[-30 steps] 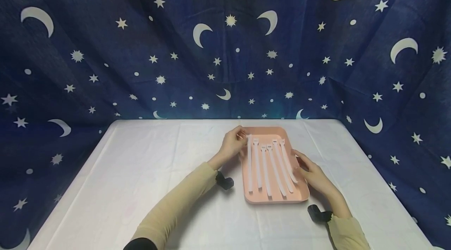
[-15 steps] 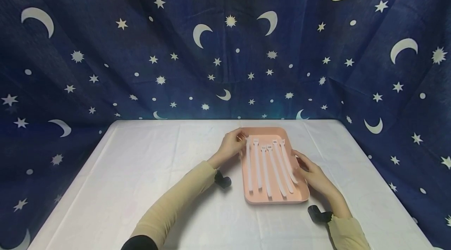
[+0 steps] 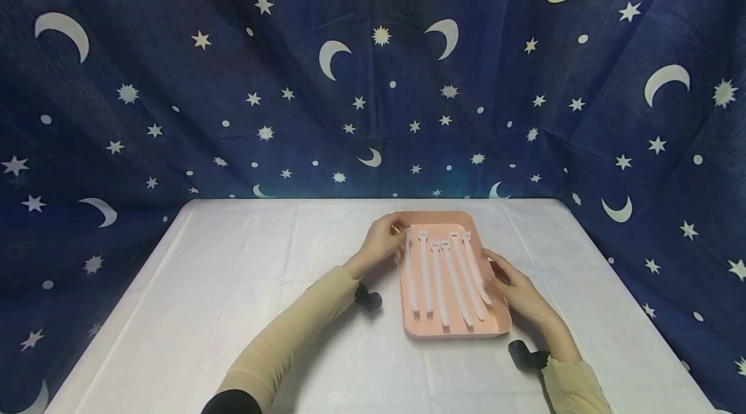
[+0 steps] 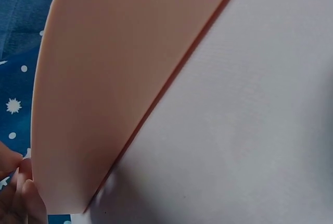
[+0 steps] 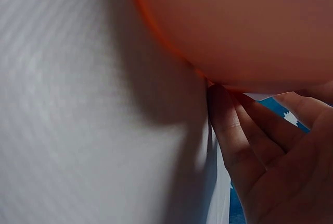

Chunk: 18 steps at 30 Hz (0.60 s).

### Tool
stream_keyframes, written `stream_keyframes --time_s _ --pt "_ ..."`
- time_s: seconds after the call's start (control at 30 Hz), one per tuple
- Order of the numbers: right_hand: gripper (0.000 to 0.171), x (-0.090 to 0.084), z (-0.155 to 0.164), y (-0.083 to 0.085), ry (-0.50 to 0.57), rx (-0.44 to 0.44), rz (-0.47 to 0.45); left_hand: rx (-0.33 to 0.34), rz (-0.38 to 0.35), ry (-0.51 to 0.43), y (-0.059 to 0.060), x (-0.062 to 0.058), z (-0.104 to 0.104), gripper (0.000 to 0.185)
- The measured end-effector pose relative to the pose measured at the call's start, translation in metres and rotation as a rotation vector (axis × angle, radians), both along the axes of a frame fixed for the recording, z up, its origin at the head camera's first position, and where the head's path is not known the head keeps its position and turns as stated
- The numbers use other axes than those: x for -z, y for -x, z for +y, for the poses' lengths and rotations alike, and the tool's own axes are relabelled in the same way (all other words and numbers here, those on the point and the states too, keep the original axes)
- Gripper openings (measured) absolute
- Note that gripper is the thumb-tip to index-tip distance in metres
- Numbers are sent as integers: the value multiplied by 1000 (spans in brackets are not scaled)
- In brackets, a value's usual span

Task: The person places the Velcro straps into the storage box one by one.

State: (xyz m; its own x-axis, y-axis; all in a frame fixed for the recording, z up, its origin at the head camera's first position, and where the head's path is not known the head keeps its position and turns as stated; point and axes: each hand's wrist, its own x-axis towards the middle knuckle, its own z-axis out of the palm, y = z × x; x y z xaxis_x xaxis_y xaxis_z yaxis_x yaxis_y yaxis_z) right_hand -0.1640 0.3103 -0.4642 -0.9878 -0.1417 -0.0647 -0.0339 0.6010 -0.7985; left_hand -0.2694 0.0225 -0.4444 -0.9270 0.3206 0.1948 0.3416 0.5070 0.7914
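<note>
A shallow pink tray (image 3: 440,218) lies on the white-covered table, right of centre in the head view. Several white cable ties (image 3: 440,287) with slotted heads are lined up lengthwise inside it. At the tray's upper left corner, my left hand (image 3: 380,240) pinches the head end of the leftmost cable tie (image 3: 410,281). The left wrist view shows those fingertips (image 4: 32,195) together beyond the tray's outer wall (image 4: 104,88). My right hand (image 3: 521,294) holds the tray's right side, thumb at the rim. From the right wrist, the fingers (image 5: 226,125) reach the tray's lower edge.
White cloth covers the table (image 3: 233,258), which stretches widely to the left of the tray. Behind it hangs a dark blue curtain (image 3: 291,64) with moons and stars. Black wrist cameras (image 3: 368,297) sit on both wrists.
My left hand has shifted slightly left, and the head end of the leftmost cable tie has come left with it, tilting the tie. The right hand and tray have barely moved.
</note>
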Motion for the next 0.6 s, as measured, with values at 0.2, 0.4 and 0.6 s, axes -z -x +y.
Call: stream_keyframes --time_s 0.2,0.4,0.6 --pt "62 -2 -1 0 2 -10 10 16 -8 -18 1 0 0 15" --pt "63 -3 -1 -1 6 -12 14 24 1 -25 1 -1 -1 16" --pt "62 -2 0 -1 -1 -6 12 17 -8 -29 0 -2 -2 18"
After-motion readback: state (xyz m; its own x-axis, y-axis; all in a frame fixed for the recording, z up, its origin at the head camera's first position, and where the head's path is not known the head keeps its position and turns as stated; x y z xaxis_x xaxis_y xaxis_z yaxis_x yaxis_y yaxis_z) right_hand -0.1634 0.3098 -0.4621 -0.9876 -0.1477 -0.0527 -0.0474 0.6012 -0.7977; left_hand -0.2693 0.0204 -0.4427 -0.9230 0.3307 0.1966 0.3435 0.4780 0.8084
